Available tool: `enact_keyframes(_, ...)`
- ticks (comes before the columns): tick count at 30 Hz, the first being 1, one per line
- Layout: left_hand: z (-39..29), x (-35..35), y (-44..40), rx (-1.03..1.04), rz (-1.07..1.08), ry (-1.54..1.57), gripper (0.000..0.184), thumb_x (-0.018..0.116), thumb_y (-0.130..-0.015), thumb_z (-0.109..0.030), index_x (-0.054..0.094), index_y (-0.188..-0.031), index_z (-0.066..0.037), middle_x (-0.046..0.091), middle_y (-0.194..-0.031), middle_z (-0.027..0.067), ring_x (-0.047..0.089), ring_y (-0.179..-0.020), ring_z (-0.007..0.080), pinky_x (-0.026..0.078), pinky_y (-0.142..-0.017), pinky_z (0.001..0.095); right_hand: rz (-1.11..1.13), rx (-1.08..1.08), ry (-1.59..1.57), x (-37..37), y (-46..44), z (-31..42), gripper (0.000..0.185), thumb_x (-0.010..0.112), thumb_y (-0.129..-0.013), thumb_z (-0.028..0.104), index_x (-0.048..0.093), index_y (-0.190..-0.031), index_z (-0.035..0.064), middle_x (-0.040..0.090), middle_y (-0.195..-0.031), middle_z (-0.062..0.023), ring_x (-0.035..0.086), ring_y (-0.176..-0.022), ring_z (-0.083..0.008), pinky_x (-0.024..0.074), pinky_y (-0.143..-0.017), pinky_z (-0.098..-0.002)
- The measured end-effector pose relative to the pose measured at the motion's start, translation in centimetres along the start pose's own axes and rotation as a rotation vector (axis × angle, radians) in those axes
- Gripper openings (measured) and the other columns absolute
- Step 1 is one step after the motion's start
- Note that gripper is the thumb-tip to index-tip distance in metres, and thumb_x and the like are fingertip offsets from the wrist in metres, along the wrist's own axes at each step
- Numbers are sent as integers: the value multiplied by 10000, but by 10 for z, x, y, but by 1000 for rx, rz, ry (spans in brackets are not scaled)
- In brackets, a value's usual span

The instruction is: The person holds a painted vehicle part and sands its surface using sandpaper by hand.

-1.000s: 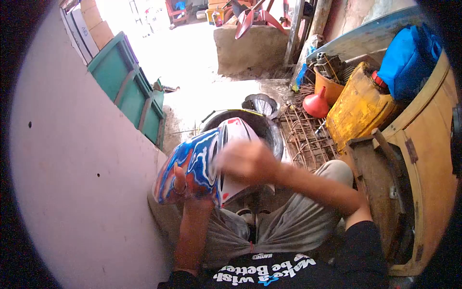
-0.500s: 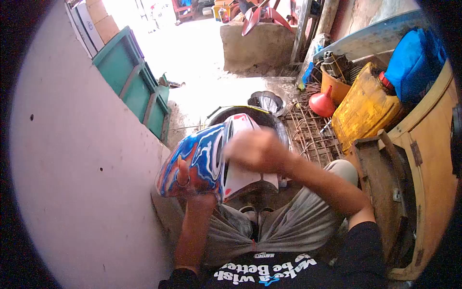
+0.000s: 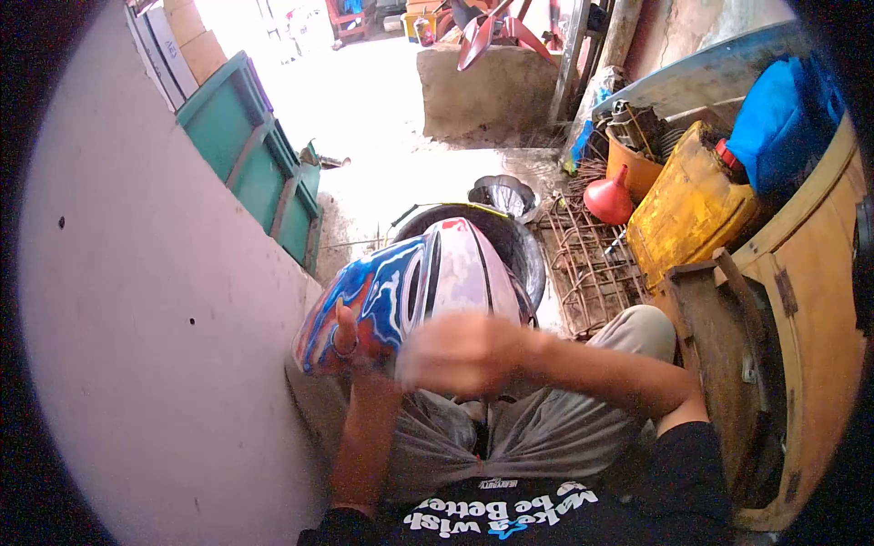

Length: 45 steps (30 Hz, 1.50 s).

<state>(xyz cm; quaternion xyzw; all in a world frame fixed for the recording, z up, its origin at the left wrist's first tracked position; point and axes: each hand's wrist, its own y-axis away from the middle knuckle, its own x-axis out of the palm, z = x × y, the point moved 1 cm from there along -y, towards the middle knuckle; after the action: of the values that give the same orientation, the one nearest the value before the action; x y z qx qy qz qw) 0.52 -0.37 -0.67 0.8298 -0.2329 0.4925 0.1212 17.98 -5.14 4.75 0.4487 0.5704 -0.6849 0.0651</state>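
A curved panel (image 3: pixel 460 273), painted blue, red and white with a pale, patchy section, lies across my lap over a round black basin (image 3: pixel 526 259). My left hand (image 3: pixel 348 341) grips the panel at its lower left, thumb on the blue and red surface and the other fingers mostly hidden. Over the panel's lower edge is my right hand (image 3: pixel 469 353), blurred by motion, with its fingers curled together. Whatever it may hold is hidden.
A white wall (image 3: pixel 164 300) rises at the left, beside a green panel (image 3: pixel 241 136). On the right are a rusty wire grid (image 3: pixel 592 273), a red funnel (image 3: pixel 609 197), a yellow jerrycan (image 3: pixel 692 209) and wooden furniture (image 3: pixel 819 273). A concrete block (image 3: pixel 487 96) stands ahead.
My right hand has moved down the panel toward its lower edge, uncovering more of the pale section. My left hand keeps its grip. The view has shifted slightly.
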Motion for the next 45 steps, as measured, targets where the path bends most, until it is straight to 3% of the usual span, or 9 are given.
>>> enact_keyframes(6,4,3,0,-13,2,2,876,588,-925,-702,469,-1504,-56,590,-1449,156,598,-1299,339,473,-1116,526,106,370,164,-29,12,-52,124,668,-875,153,720,-986,135,732,-981,-40,737,-889,-228,612,-755,-362)
enact_keyframes(10,2,1,-5,-30,24,12,878,591,-923,-701,468,-1505,-55,589,-1450,157,596,-1301,340,470,-1118,527,103,-182,-1,-7,-10,19,178,656,-849,148,713,-1014,113,722,-1028,-38,728,-951,-207,626,-830,-349)
enact_keyframes(14,2,4,3,-43,5,3,881,595,-921,-701,467,-1505,-54,589,-1450,158,595,-1303,341,468,-1121,528,135,214,144,-19,12,-46,176,715,-812,190,713,-974,120,727,-961,-50,733,-855,-221,616,-742,-367)
enact_keyframes(22,-1,4,1,-47,10,8,885,602,-916,-699,466,-1506,-53,587,-1451,161,592,-1307,343,462,-1125,530,12,-60,160,-10,0,-9,173,682,-852,219,717,-1001,140,720,-977,-19,734,-889,-203,612,-786,-348)
enact_keyframes(26,3,6,0,-60,25,14,888,605,-914,-699,466,-1507,-53,587,-1452,162,591,-1309,344,460,-1128,531,222,343,199,-19,17,-44,174,686,-857,189,716,-1015,121,740,-964,-62,742,-882,-217,610,-742,-366)
enact_keyframes(29,1,1,-4,-58,32,29,889,608,-913,-698,465,-1507,-52,586,-1452,163,590,-1310,345,458,-1129,532,46,-119,-22,-6,-12,24,174,628,-891,150,727,-1033,133,736,-1045,-42,737,-958,-204,620,-789,-355)
enact_keyframes(34,3,3,2,-48,14,21,892,612,-910,-697,465,-1508,-52,586,-1453,164,588,-1312,346,454,-1132,533,47,411,185,-25,12,-54,137,702,-840,141,719,-976,130,713,-847,-36,723,-767,-228,605,-710,-382)
enact_keyframes(40,1,-2,1,-58,27,45,896,618,-907,-696,464,-1508,-51,585,-1454,166,586,-1315,348,450,-1136,535,-57,-173,-72,4,-6,17,143,657,-822,182,685,-943,112,698,-913,-43,717,-817,-220,620,-744,-369)
enact_keyframes(45,4,2,4,-62,29,39,899,622,-904,-696,463,-1509,-50,584,-1455,168,584,-1318,349,447,-1139,536,49,287,181,-18,10,-39,166,673,-872,173,715,-1021,114,730,-973,-45,739,-906,-220,619,-786,-363)
